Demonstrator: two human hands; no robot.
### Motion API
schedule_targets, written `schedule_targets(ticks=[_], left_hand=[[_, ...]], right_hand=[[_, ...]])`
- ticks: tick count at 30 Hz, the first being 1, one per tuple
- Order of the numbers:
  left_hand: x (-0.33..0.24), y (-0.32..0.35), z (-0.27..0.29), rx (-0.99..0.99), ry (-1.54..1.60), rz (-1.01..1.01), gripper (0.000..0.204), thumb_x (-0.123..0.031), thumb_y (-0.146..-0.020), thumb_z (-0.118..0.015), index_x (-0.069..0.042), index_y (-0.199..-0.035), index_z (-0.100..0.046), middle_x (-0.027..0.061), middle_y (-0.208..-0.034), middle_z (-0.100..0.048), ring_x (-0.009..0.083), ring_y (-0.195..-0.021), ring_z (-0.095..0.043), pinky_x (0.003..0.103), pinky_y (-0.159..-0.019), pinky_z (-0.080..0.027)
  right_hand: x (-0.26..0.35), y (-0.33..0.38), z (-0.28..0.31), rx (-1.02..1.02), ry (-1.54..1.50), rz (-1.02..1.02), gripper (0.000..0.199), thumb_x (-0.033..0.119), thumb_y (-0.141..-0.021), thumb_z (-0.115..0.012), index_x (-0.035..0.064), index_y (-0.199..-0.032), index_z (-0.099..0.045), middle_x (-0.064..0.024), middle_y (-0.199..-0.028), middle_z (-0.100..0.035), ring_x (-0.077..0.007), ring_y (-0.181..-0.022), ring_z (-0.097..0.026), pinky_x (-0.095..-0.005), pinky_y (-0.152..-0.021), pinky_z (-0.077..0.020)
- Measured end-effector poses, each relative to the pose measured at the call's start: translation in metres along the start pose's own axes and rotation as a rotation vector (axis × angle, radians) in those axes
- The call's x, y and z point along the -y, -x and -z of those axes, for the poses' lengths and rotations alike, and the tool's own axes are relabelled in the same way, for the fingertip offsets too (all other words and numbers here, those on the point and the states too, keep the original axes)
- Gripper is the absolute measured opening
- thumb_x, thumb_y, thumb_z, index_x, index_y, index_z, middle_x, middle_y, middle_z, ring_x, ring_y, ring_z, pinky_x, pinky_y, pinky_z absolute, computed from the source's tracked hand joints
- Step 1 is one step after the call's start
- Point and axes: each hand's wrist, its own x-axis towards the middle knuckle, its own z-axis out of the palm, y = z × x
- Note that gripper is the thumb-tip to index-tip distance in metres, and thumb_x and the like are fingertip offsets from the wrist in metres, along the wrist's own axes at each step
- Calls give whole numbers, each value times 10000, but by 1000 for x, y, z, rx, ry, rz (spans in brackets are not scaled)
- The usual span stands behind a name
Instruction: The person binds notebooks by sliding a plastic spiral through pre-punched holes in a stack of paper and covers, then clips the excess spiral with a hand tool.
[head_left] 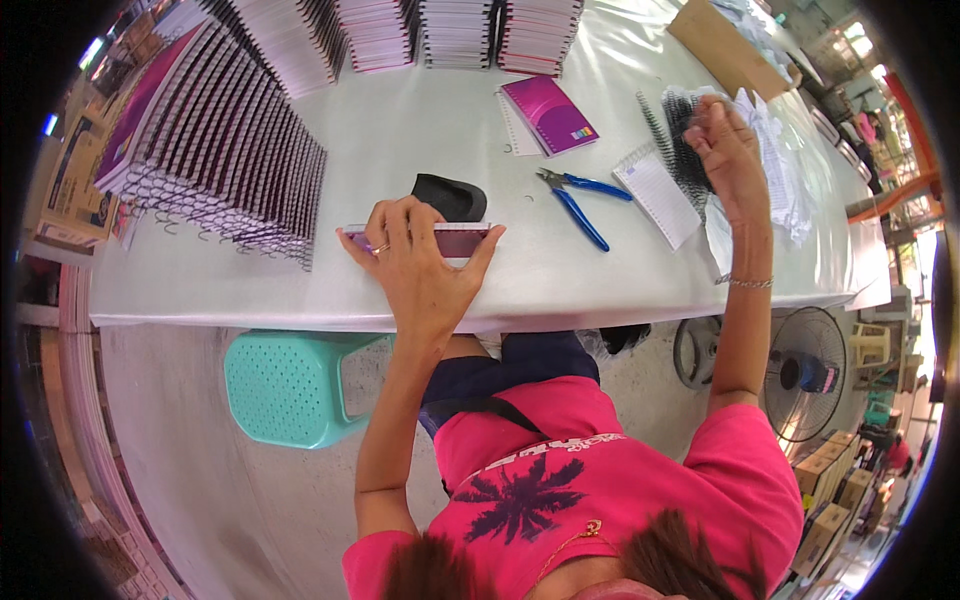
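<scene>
My left hand (425, 255) grips a small purple notebook (463, 243) by its two ends, thumb on one side and fingers on the other, near the table's front edge. Just behind it lies a black, rounded flat object (448, 196) whose kind I cannot tell. Off to the right, my right hand (730, 160) is raised over a heap of black spiral binding coils (684, 140). Its fingers are curled together at the tips; whether a coil is between them is hidden. Blue-handled cutting pliers (582, 218) rest on the table between my hands, jaws parted.
Tall stacks of spiral notebooks (225, 140) stand at left and along the back. A purple-covered notebook (550, 115) and a lined white pad (660, 195) lie on the white table (400, 120). Crumpled clear plastic (785, 170) and a cardboard piece (730, 45) are at right. A turquoise stool (285, 390) stands below.
</scene>
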Motion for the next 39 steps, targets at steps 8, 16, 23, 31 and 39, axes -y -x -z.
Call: schedule_targets(ticks=[8,16,23,31,39], left_hand=[[1,-1,-3,-13,-28,-3,499,-434,-692,-821,-105,-946,-545,57,-1009,-481,289,-1063,-449,619,-1013,-245],[-1,-3,-3,-8,-27,-7,488,-408,-686,-823,-111,-971,-561,56,-1031,-492,290,-1087,-449,611,-1033,-239],[2,-2,-5,27,-32,7,497,-418,-688,-815,-117,-996,-567,61,-1038,-499,291,-1106,-443,622,-1040,-226],[0,-4,-4,68,-56,41,501,-456,-699,-806,-123,-997,-579,51,-1034,-513,287,-1117,-445,631,-1038,-226],[0,-4,1,158,-109,67,443,-445,-760,-773,-136,-1014,-584,14,-1045,-521,271,-1127,-438,646,-1044,-213]], right_hand=[[-18,54,-116,495,541,1,190,142,-915,-670,17,-1046,-615,-59,-798,-623,-130,-747,-588,-289,-724,-471],[-43,64,-139,581,735,143,196,132,-873,-692,15,-1006,-607,-124,-684,-621,-258,-634,-576,-351,-677,-462],[-47,72,-143,549,751,238,156,155,-887,-681,56,-998,-631,-110,-750,-626,-228,-696,-570,-355,-853,-383],[-55,77,-144,528,825,277,135,155,-933,-617,74,-1039,-636,-98,-877,-644,-242,-815,-588,-350,-898,-339],[-57,82,-147,476,864,289,148,163,-967,-561,68,-1064,-619,-86,-925,-648,-268,-903,-606,-380,-904,-342]])
